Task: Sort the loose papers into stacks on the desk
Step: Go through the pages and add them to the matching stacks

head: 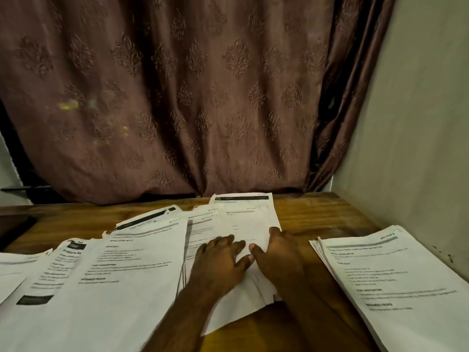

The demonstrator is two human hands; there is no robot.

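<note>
Both hands lie on the middle pile of sheets [238,224] on the wooden desk [317,214]: the left hand [220,260] rests flat with fingers spread, apparently pinning the pile, while the right hand [276,252] curls over the pile's right edge, seemingly grasping it to square or lift it. Right of that hand a neat stack [396,278] lies well apart; left of the left hand, loose papers [106,270] overlap unsorted
</note>
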